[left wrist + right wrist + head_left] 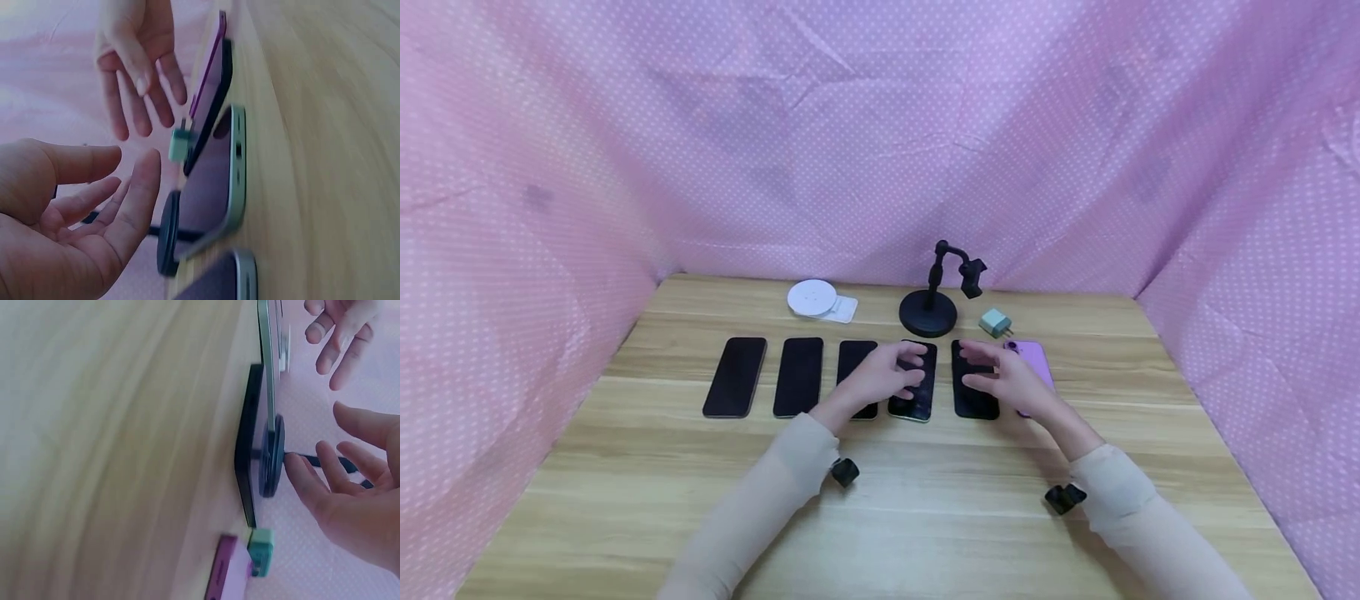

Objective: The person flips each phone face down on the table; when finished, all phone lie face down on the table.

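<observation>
Several phones lie in a row across the wooden table. My left hand [880,377] hovers with loosely bent, spread fingers over a phone with a dark screen and pale green edge [922,402]; nothing is in its grasp. The forearm side of that hand partly covers another dark phone [854,360]. Over a black phone [974,402] to the right, my right hand [1017,385] is also spread and holds nothing. A purple phone [1033,358], camera side up, lies partly hidden beneath this hand. In the left wrist view, the thumb and fingers of my left hand [94,219] stand apart.
Two more dark phones, one at the far left [735,377] and one beside it [798,377], complete the row. Behind stand a white round charger [812,297], a black phone stand [928,315] and a green plug adapter [995,322]. Pink dotted cloth [880,167] surrounds the table.
</observation>
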Demonstrator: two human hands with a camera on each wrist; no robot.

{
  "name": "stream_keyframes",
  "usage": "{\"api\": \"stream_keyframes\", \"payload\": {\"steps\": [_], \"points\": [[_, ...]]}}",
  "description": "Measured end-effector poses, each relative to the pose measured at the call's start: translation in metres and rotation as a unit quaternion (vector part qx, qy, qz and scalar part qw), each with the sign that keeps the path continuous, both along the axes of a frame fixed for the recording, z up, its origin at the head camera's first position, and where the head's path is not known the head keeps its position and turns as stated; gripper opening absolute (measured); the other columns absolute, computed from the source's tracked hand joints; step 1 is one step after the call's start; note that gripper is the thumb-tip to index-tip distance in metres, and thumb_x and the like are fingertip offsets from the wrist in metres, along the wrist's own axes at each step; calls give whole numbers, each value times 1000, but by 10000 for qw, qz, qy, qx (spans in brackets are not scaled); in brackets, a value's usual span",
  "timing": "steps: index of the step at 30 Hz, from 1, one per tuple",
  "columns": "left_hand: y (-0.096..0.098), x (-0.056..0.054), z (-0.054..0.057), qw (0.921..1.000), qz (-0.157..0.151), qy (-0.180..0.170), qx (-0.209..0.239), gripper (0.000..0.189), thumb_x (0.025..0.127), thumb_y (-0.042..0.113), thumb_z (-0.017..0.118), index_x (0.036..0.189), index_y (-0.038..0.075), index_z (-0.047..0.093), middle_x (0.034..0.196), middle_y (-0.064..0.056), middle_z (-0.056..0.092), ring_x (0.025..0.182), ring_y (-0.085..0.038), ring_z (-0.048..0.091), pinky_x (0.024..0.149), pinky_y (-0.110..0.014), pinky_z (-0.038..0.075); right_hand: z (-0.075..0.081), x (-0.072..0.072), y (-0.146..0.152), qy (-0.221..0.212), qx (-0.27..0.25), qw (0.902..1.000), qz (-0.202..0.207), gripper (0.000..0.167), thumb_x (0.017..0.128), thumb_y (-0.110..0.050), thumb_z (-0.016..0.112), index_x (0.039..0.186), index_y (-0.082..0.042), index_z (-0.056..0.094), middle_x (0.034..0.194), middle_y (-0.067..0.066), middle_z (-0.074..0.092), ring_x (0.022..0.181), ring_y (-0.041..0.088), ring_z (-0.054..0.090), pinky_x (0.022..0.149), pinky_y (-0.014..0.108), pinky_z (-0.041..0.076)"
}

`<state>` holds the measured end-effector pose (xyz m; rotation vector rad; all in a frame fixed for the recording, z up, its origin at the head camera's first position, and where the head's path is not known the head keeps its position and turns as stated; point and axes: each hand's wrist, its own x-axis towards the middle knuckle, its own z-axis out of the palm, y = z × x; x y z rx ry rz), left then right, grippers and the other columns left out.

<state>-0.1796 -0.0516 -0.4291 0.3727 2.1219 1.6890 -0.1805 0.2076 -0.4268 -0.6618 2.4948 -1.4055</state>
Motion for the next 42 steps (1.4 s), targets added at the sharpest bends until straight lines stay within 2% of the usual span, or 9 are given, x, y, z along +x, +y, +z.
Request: {"api": "stream_keyframes", "payload": {"steps": [6,10,14,21,33,42], "points": [[-18,0,-4,9998,205,-45,-76,43,101,6,63,143,2,55,136,-24,57,108,-31,66,77,-37,63,-5,1,-15,-898,-379,9952,76,67,99,-4,66,156,3,31,155,25,40,141,41,41,116,54,33],[-23,2,-6,9998,202,53,-77,45,101,7,62,144,-2,52,141,-25,54,113,-30,63,83,-40,62,-7,1,-25,-1178,-375,9922,182,72,99,-5,65,159,2,24,158,28,32,143,43,37,116,55,32],[-25,4,-10,9990,227,229,-306,47,100,10,64,144,-1,52,145,-22,51,124,-32,57,93,-41,58,-9,0,-32,-1396,-387,9891,250,76,100,-7,65,160,0,19,159,30,28,143,44,35,116,56,32],[-23,1,-12,9959,278,621,-598,47,100,12,66,143,0,54,146,-17,53,135,-38,49,111,-47,43,-10,-3,-36,-1905,-701,9791,109,78,101,-6,63,162,-2,15,160,30,26,147,40,31,118,52,27],[-22,1,-14,9969,187,469,-608,47,100,14,66,144,3,54,149,-17,50,138,-38,46,113,-48,40,-11,-7,-38,-2224,-781,9718,76,74,103,-9,59,161,1,14,161,28,25,148,39,29,117,52,31],[-22,3,-11,9955,219,582,-716,42,100,13,67,140,3,58,146,-16,53,135,-39,49,113,-47,41,-13,-8,-41,-2172,-724,9734,22,70,103,-11,59,159,3,19,162,26,25,147,38,32,116,50,34]]}}
